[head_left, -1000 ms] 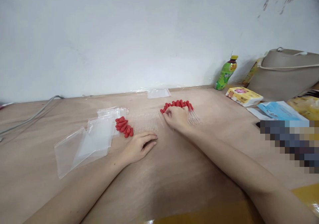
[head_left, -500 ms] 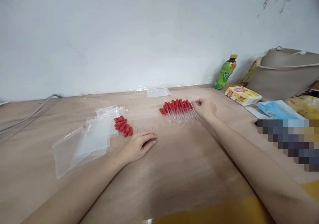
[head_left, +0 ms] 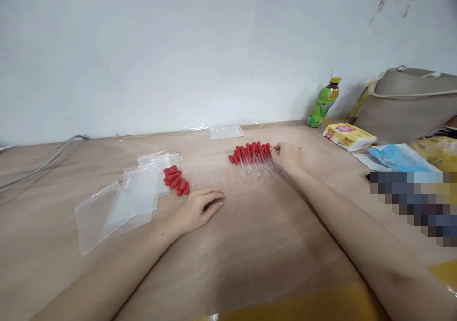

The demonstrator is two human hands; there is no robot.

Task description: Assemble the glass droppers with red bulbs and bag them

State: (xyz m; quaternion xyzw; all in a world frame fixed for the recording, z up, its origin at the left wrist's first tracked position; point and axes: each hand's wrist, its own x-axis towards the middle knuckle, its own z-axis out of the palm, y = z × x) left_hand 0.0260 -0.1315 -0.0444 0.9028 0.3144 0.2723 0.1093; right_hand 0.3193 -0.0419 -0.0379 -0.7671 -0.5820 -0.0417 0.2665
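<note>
Head view: the right hand (head_left: 287,156) is touching the right end of the droppers (head_left: 253,158) on the surface (head_left: 257,226), seemingly tidying their row; whether it is pinching one cannot be told. The left hand (head_left: 200,210), fingers loosely spread, is resting. Next is calling for gentle nudging.

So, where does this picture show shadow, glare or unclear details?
All in the head view: soft shadow darkens the lower-middle tabletop; glints mark the yellow strip at bottom; clear thin tubes look faint against brown; pixelated blocks hide something at right.
</note>
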